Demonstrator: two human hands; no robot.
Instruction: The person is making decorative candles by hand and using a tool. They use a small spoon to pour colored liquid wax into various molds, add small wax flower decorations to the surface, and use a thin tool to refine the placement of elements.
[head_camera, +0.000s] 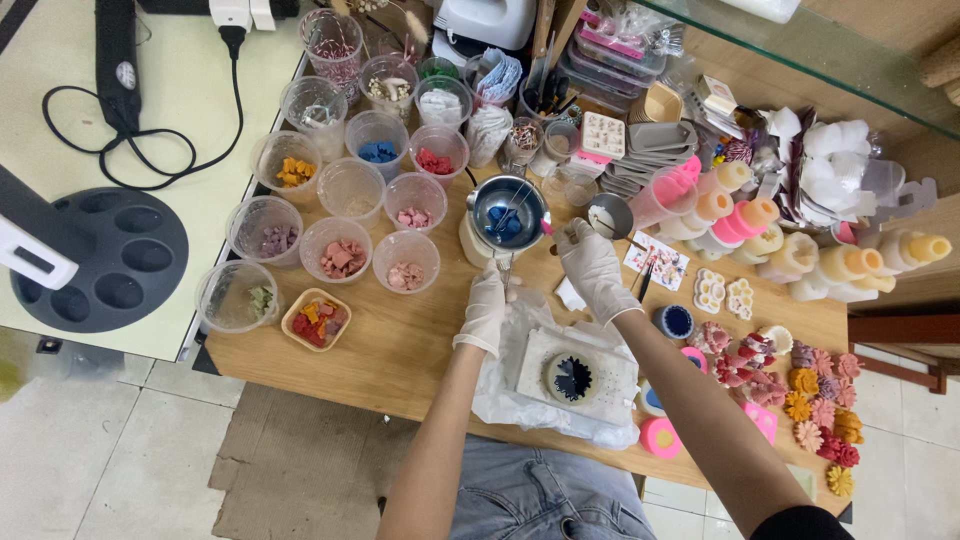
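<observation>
Wooden worktop (400, 350), crowded; tiled floor below. Clear plastic cups of coloured wax chunks (345, 258) at left. Small metal melting pot with blue pieces inside (508, 213) at centre. Left hands (487, 308), white-gloved, closed on thin metal tool dipping into pot. Right hands (592, 265), gloved, pinching small item just beside pot; what it is, cannot tell. White square mould with dark blue centre (573, 378) near front edge, on crumpled plastic sheet (500, 390).

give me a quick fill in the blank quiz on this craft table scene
1. Both hands, the left hand and right hand, wear white ____.
2. The metal pot holds pieces coloured ____.
3. The mould in front of the person holds a dark blue ____ shape.

Missing words: gloves; blue; flower
</observation>
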